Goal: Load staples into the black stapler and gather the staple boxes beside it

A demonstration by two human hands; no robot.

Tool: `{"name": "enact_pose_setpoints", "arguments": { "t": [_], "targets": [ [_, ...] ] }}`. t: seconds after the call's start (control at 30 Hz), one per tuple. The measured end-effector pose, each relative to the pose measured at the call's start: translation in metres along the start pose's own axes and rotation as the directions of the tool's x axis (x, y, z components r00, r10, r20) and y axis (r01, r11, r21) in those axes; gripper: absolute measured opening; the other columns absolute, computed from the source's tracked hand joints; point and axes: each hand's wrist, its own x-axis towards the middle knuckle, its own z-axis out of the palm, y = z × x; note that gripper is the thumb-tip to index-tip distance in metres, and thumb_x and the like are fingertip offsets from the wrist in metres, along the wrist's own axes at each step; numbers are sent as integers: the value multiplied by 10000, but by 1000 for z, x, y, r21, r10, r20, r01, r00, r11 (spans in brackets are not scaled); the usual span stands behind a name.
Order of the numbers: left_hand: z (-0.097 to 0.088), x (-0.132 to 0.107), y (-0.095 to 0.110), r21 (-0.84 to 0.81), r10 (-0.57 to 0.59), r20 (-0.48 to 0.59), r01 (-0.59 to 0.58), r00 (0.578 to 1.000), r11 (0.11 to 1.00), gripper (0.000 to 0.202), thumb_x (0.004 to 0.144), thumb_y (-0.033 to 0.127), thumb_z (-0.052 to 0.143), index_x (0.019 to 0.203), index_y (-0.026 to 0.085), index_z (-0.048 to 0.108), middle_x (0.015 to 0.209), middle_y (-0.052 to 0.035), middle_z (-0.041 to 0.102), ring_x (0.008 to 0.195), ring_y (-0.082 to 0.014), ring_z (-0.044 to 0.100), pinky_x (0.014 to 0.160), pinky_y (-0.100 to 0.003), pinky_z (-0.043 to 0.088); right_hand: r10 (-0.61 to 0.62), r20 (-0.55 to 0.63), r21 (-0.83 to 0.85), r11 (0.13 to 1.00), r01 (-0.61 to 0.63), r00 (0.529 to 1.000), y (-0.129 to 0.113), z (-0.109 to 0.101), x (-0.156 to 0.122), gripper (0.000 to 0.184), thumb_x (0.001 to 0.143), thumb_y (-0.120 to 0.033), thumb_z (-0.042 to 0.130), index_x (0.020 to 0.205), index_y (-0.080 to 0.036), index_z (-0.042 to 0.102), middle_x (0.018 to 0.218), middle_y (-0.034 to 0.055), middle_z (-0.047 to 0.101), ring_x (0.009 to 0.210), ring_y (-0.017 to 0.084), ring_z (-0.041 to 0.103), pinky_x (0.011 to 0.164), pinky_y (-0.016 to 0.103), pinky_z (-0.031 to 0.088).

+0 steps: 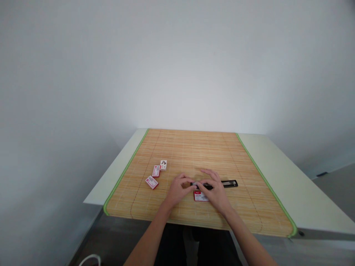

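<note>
A long, slim black tool (pixel 229 183) with a bright metal channel lies crosswise near the front of the mat; it looks like a stapler opened out flat. My left hand (pixel 179 190) pinches its left end between thumb and fingers. With thumb and forefinger closed over the tool near that same end, my right hand (pixel 215 190) covers its middle, the other fingers reaching forward. Whether a small piece sits between the fingertips is too small to tell. Just below the tool, a red and white flat box (pixel 200 196) is partly hidden by my right hand.
Two red and white boxes, one nearer (pixel 152 182) and one farther (pixel 156 170), lie to the left beside a white box (pixel 163 165) with a dark picture. A green-edged bamboo mat (pixel 194 147) covers the middle of the white table (pixel 288 177), which meets a wall behind.
</note>
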Motion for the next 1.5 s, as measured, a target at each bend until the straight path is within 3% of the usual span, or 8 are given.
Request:
{"name": "enact_pose_setpoints", "arguments": {
  "t": [0.2, 0.33, 0.6, 0.8, 1.0, 1.5],
  "targets": [
    [0, -1, -1, 59, 4, -8, -4, 1000, 998, 201, 848, 439, 792, 1011, 323, 801, 1001, -23, 694, 1013, -229, 633, 958, -390, 466, 33, 56, -72, 997, -29, 998, 4, -10, 1, 103, 899, -392, 728, 939, -317, 785, 1385, 55, 654, 1356, 324, 521, 1196, 600, 322],
    [4, 0, -1, 116, 23, -33, -19, 999, 993, 175, 847, 390, 794, 1007, 320, 800, 1007, -22, 703, 1025, -233, 634, 972, -405, 443, -21, 189, -156, 986, 52, 982, 6, -18, 7, 246, 860, -370, 757, 1105, -364, 773, 1453, 30, 611, 1423, 341, 460, 1228, 649, 231],
    [8, 1, -2, 158, 49, -52, -40, 997, 987, 162, 845, 359, 798, 1002, 320, 793, 1017, -17, 673, 1021, -218, 623, 976, -389, 438, -103, 324, -178, 970, 167, 940, 2, -19, 20, 196, 861, -281, 726, 1028, -365, 785, 1460, 5, 604, 1469, 341, 400, 1225, 723, 109],
    [9, 3, -4, 207, 51, -67, -36, 996, 978, 463, 730, 371, 891, 1164, 329, 734, 1238, -40, 644, 1208, -278, 549, 1059, -440, 404, -90, 295, -200, 968, 154, 951, 16, -15, 20, 130, 874, -293, 699, 977, -322, 773, 1425, 21, 632, 1456, 329, 419, 1227, 719, 89],
    [10, 7, -12, 222, 39, -27, -32, 999, 975, 308, 768, 315, 857, 1060, 334, 759, 1305, -18, 641, 1263, -271, 512, 1100, -465, 373, -66, 297, -202, 971, 130, 953, 25, -11, 17, 115, 882, -321, 705, 970, -327, 778, 1429, 22, 629, 1454, 327, 426, 1222, 716, 108],
    [11, 7, -17, 201, 36, -33, -28, 999, 979, 273, 758, 320, 864, 1016, 329, 776, 1269, -16, 664, 1238, -268, 525, 1089, -468, 396, -52, 322, -139, 985, 102, 945, 22, -12, 21, 113, 876, -331, 700, 949, -330, 787, 1367, 38, 671, 1386, 320, 500, 1213, 712, 108]
  ]
}}
